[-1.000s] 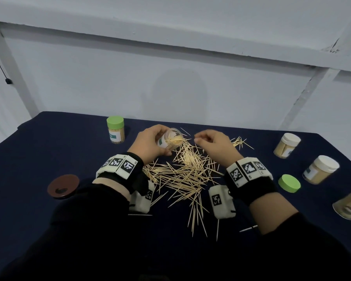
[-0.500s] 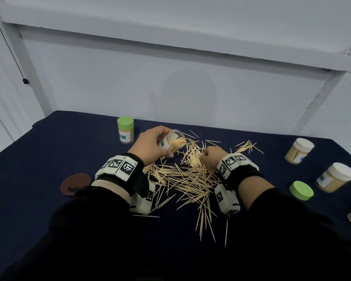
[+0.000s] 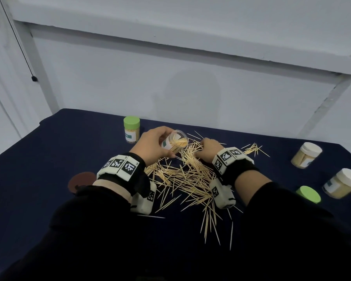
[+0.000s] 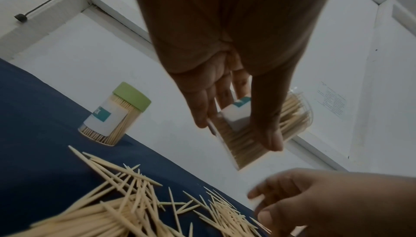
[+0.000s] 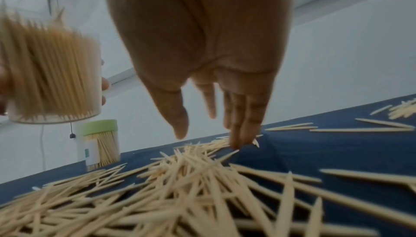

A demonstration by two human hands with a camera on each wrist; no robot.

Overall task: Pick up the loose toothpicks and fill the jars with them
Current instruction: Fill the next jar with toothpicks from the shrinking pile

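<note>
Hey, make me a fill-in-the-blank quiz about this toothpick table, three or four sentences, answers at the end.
1. The left hand grips an open jar that is partly filled with ____.
2. The closed jar standing behind the left hand has a ____ lid.
3. The right hand reaches down into the loose pile on the dark ____ tablecloth.
4. A loose green lid lies on the cloth near two jars with ____ lids.

Missing words: toothpicks; green; blue; white
</note>
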